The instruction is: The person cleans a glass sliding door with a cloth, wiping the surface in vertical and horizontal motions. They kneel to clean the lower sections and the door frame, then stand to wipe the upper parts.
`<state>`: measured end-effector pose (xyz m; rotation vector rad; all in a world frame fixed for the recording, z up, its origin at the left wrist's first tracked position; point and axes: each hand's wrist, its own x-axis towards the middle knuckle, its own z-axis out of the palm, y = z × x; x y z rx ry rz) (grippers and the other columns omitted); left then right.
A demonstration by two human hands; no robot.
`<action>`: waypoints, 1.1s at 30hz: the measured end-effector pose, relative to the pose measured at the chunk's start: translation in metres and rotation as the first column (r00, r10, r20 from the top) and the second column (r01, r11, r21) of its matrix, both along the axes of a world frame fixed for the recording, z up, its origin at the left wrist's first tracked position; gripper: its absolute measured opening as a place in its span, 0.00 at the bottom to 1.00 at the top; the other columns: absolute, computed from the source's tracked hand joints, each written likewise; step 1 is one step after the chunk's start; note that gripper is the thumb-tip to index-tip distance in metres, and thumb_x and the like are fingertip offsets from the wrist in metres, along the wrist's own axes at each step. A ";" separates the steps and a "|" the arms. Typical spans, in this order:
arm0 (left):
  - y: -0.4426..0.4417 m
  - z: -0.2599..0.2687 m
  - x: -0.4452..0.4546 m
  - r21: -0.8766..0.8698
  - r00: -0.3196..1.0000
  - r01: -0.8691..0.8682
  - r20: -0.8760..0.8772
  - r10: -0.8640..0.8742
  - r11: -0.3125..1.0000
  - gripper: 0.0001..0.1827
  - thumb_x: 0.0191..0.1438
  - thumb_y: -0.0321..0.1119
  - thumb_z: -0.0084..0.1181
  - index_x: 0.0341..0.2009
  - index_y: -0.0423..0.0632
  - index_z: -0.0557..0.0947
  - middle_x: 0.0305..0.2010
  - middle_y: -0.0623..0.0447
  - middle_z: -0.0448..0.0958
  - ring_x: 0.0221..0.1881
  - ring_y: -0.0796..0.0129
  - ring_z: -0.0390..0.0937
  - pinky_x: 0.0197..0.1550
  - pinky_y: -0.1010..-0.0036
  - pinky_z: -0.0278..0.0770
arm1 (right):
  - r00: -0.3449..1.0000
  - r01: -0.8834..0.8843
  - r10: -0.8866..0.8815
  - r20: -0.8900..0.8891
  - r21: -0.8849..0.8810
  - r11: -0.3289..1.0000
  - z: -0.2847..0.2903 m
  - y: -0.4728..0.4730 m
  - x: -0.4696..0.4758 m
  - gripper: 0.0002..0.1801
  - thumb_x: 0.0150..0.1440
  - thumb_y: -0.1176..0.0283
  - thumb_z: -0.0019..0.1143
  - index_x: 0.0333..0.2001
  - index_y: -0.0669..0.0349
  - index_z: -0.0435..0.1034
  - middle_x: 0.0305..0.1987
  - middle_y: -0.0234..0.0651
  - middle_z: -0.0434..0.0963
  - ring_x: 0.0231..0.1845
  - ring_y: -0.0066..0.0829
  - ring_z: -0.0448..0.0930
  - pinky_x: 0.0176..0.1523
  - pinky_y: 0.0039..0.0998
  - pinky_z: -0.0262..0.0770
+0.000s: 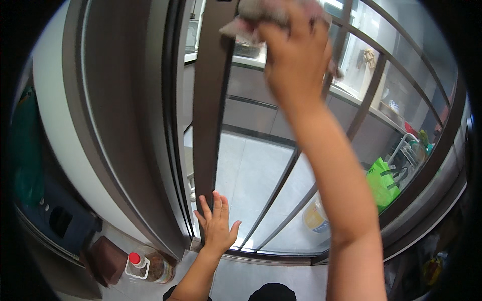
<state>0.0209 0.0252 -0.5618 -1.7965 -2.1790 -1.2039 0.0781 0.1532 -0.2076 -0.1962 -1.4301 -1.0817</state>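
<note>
My right hand (pixel 299 56) is raised at the top, gripping a crumpled cloth (pixel 263 11) against the glass and frame of a sliding door. The cloth is blurred and partly cut off by the upper edge of the picture. Lower down, my left hand (pixel 218 224) is spread with its fingers apart, its fingertips on the brown door stile (pixel 209 113). It holds nothing. Thin brown bars (pixel 271 199) cross the glass pane.
A plastic jug with a red cap (pixel 150 265) stands on the floor at lower left, beside a brown bin (pixel 107 259). Through the glass show kitchen cabinets (pixel 250 116), a green bag (pixel 380 184) and a white tub (pixel 316 216). A door jamb (pixel 139 113) rises at left.
</note>
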 end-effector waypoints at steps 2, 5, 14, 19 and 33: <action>-0.003 0.000 -0.002 -0.023 1.000 0.011 0.015 -0.010 1.000 0.52 0.48 0.39 0.64 0.72 0.45 0.48 0.77 0.42 0.33 0.74 0.33 0.24 0.64 0.30 0.23 | 0.999 -0.037 0.040 0.023 -0.103 0.994 -0.075 -0.009 -0.011 0.11 0.48 0.72 0.59 0.37 0.44 0.77 0.58 0.28 0.71 0.54 0.47 0.68 0.48 0.44 0.62; -0.008 0.005 -0.002 -0.043 0.999 0.023 -0.025 -0.025 0.999 0.50 0.49 0.40 0.64 0.71 0.45 0.51 0.77 0.42 0.34 0.74 0.32 0.26 0.64 0.28 0.28 | 0.987 0.030 0.009 0.162 -0.238 0.971 -0.180 -0.012 0.001 0.12 0.48 0.66 0.58 0.39 0.40 0.77 0.66 0.24 0.66 0.55 0.42 0.66 0.49 0.41 0.60; -0.015 0.005 -0.008 0.009 0.995 0.095 -0.034 -0.095 0.995 0.40 0.49 0.37 0.63 0.66 0.46 0.64 0.75 0.44 0.46 0.74 0.32 0.33 0.62 0.25 0.35 | 0.858 0.139 -0.013 0.514 -0.207 0.968 -0.226 -0.023 0.064 0.14 0.48 0.64 0.55 0.41 0.41 0.78 0.63 0.25 0.68 0.53 0.33 0.67 0.45 0.35 0.60; -0.018 0.004 -0.010 0.058 0.995 0.098 -0.018 -0.097 0.994 0.41 0.49 0.37 0.63 0.67 0.44 0.63 0.77 0.46 0.42 0.75 0.34 0.31 0.62 0.25 0.33 | 0.992 0.075 -0.046 0.119 -0.255 0.964 -0.074 -0.033 0.026 0.19 0.40 0.77 0.61 0.38 0.45 0.77 0.57 0.34 0.67 0.55 0.44 0.65 0.49 0.41 0.59; -0.019 0.005 -0.005 -0.018 0.997 0.067 -0.021 -0.067 0.998 0.45 0.48 0.39 0.64 0.69 0.47 0.59 0.77 0.43 0.40 0.75 0.35 0.29 0.63 0.27 0.31 | 0.923 0.060 0.091 0.374 -0.372 0.926 -0.112 -0.050 0.016 0.10 0.40 0.64 0.60 0.28 0.54 0.75 0.39 0.39 0.70 0.41 0.40 0.69 0.41 0.38 0.59</action>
